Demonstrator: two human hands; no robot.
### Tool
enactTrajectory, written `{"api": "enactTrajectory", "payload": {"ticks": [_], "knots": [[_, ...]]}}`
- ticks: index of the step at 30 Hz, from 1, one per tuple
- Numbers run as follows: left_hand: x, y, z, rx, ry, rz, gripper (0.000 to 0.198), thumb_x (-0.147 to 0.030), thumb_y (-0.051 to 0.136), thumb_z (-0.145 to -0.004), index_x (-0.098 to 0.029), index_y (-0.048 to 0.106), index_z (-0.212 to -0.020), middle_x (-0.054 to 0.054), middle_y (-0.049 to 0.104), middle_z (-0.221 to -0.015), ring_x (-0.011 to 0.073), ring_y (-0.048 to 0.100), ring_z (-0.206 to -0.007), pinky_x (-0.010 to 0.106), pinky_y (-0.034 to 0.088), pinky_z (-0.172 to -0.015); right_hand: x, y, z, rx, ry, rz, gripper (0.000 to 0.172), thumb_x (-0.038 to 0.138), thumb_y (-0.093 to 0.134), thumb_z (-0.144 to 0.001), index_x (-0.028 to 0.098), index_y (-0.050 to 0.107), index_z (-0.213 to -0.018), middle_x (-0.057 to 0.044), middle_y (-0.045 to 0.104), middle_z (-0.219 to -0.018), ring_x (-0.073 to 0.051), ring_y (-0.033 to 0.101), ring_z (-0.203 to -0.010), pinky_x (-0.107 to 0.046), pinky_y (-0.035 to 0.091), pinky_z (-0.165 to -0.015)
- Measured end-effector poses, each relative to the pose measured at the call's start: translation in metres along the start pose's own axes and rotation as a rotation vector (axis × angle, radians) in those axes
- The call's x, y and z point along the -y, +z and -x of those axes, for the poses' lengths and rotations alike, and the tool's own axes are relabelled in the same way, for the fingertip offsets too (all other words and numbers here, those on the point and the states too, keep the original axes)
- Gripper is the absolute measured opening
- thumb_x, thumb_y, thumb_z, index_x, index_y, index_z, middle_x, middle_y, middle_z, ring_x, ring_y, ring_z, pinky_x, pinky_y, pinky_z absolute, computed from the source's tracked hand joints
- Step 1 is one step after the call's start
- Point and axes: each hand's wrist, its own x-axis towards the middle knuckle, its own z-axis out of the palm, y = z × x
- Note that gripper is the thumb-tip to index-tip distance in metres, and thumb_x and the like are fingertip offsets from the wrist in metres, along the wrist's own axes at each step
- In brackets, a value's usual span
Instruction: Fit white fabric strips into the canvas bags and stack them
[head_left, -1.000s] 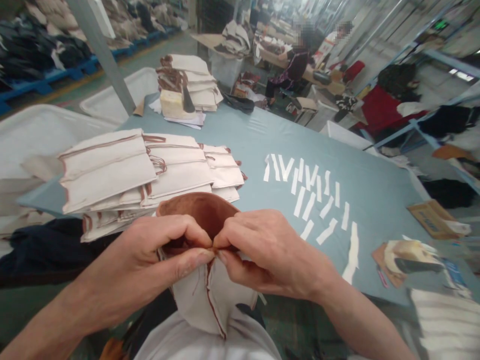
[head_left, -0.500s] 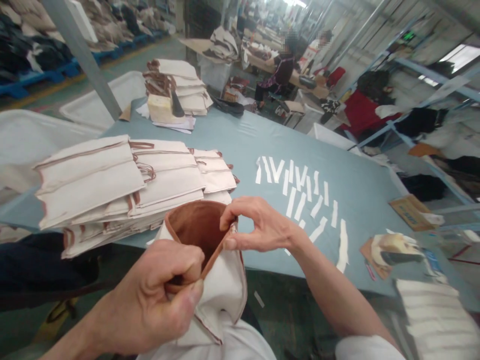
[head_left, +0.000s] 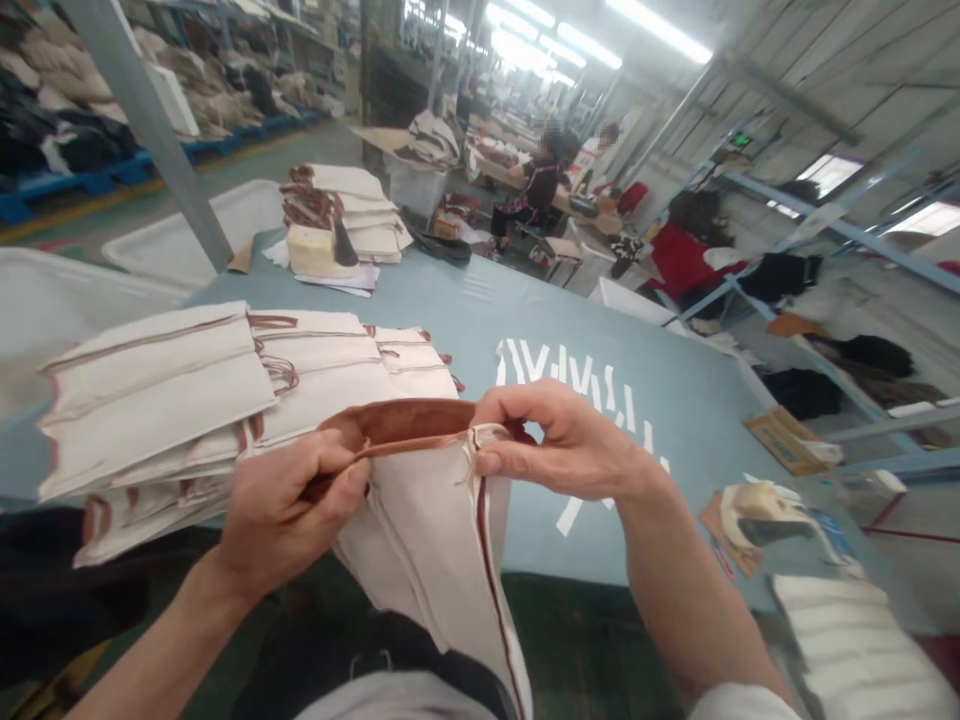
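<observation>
The white cloth bag (head_left: 431, 520) hangs in front of the person, at the near side of the counter (head_left: 555, 300), with its mouth up and its brown lining (head_left: 405, 425) visible. The left hand (head_left: 289, 510) pinches the left part of the rim between its fingers; the right hand (head_left: 562, 440) has its fingers pinching the right end of the rim, beside the seam. To the left lie stacked white pieces (head_left: 157, 400) with brown edges; beyond the right hand, white strips (head_left: 628, 405) are spread. At the far left stands another stack (head_left: 360, 205).
</observation>
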Motion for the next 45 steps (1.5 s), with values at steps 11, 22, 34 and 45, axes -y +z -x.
{"api": "enactTrajectory", "payload": {"ticks": [11, 22, 34, 45], "knots": [[0.012, 0.017, 0.022, 0.25, -0.154, 0.291, 0.057, -0.068, 0.049, -0.109, -0.018, 0.074, -0.116, 0.011, 0.081, -0.11, 0.0244, 0.077, -0.097, 0.031, 0.059, -0.087, -0.009, 0.021, 0.002, 0.056, -0.044, 0.189, 0.034, 0.045, 0.064, -0.108, 0.017, 0.065, -0.09, 0.005, 0.054, -0.071, -0.01, 0.044, -0.063, -0.023, 0.033, -0.061], [-0.031, -0.007, 0.003, 0.465, -0.361, 0.543, 0.014, -0.031, 0.072, -0.098, -0.02, 0.076, -0.089, -0.002, 0.075, -0.082, 0.0126, 0.066, -0.074, 0.018, 0.05, -0.07, -0.005, 0.055, 0.005, 0.167, -0.149, 0.364, 0.025, 0.033, 0.067, -0.109, 0.018, 0.062, -0.089, 0.001, 0.063, -0.079, -0.012, 0.054, -0.071, -0.024, 0.036, -0.065], [-0.033, -0.01, 0.008, 0.56, -0.553, 0.587, 0.019, -0.027, 0.07, -0.093, -0.017, 0.078, -0.08, -0.001, 0.071, -0.072, 0.011, 0.06, -0.064, 0.017, 0.046, -0.058, -0.029, 0.059, 0.005, 0.187, 0.0, -0.021, 0.03, 0.04, 0.077, -0.1, 0.018, 0.064, -0.085, 0.008, 0.05, -0.07, -0.009, 0.042, -0.063, -0.022, 0.031, -0.06], [-0.053, -0.006, 0.005, 0.477, -0.567, 0.466, 0.021, -0.025, 0.064, -0.088, -0.019, 0.075, -0.071, -0.001, 0.068, -0.066, 0.0129, 0.059, -0.064, 0.019, 0.045, -0.057, -0.028, 0.07, 0.014, 0.119, 0.092, -0.067, 0.027, 0.04, 0.071, -0.099, 0.016, 0.067, -0.086, 0.005, 0.057, -0.069, -0.009, 0.048, -0.061, -0.022, 0.033, -0.056]]}}
